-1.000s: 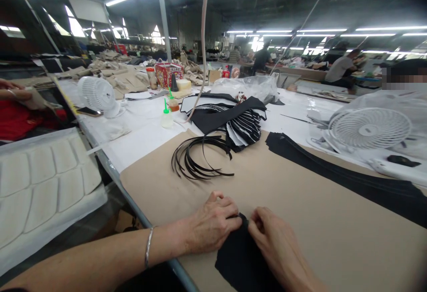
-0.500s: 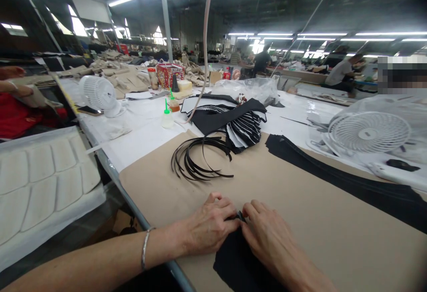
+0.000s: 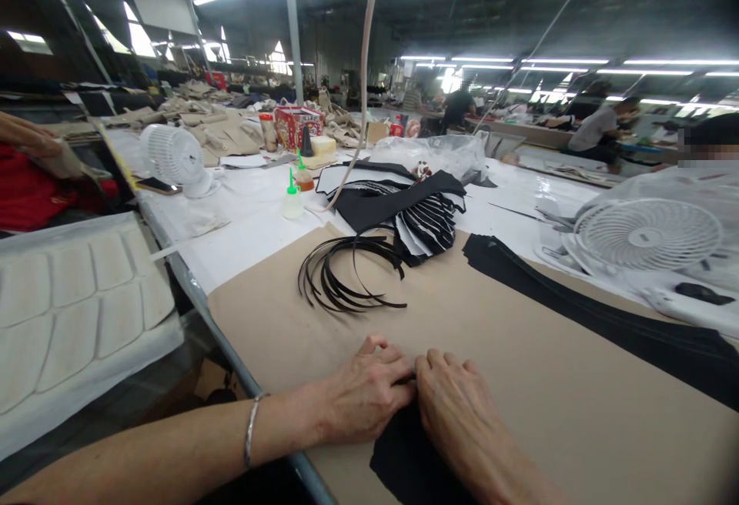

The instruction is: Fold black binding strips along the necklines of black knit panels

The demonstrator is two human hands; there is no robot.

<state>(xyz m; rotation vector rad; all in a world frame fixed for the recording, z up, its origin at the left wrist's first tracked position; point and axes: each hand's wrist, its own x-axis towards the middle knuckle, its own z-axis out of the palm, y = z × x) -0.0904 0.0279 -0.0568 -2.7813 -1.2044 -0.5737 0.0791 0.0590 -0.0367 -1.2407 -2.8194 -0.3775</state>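
My left hand [image 3: 366, 397] and my right hand [image 3: 459, 413] lie side by side on the near part of a brown paper sheet [image 3: 519, 382], fingers curled and touching. Both press and pinch the top edge of a flat black fabric piece [image 3: 398, 459] that runs under them toward me. A silver bracelet [image 3: 252, 429] sits on my left wrist. Beyond my hands lies a bundle of thin curved black strips [image 3: 346, 274], apart from both hands.
A pile of black and striped pieces [image 3: 404, 209] lies further back, with glue bottles [image 3: 292, 195] to its left. White fans stand at left [image 3: 170, 157] and right [image 3: 647, 235]. A long black fabric band [image 3: 606, 312] crosses the paper at right. Another person's hand [image 3: 26, 139] shows at far left.
My right hand has slid left and forward until it touches my left hand, covering the fabric's top edge. The view has shifted slightly.
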